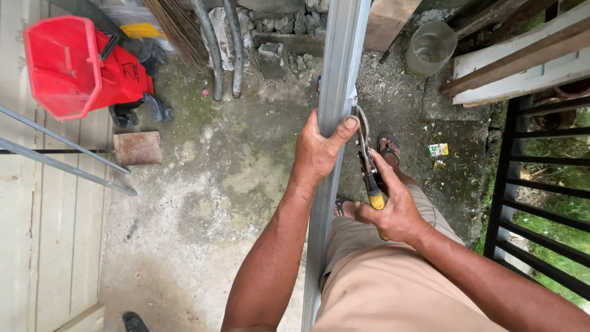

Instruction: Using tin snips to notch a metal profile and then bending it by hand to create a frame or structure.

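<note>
A long grey metal channel (337,74) runs from the top of the view down past my legs. My left hand (318,150) wraps around it from the left, thumb pressed on its right edge. My right hand (393,206) grips the yellow handles of metal snips (367,161), whose blades bite into the right edge of the channel just beside my left thumb. My sandalled feet show below on the concrete.
A red mop bucket (74,64) stands at the upper left, with a rusty flat plate (137,147) and thin metal rods (61,157) nearby. A glass jar (430,48) and stacked planks (522,58) lie at upper right. A black railing (541,190) borders the right side.
</note>
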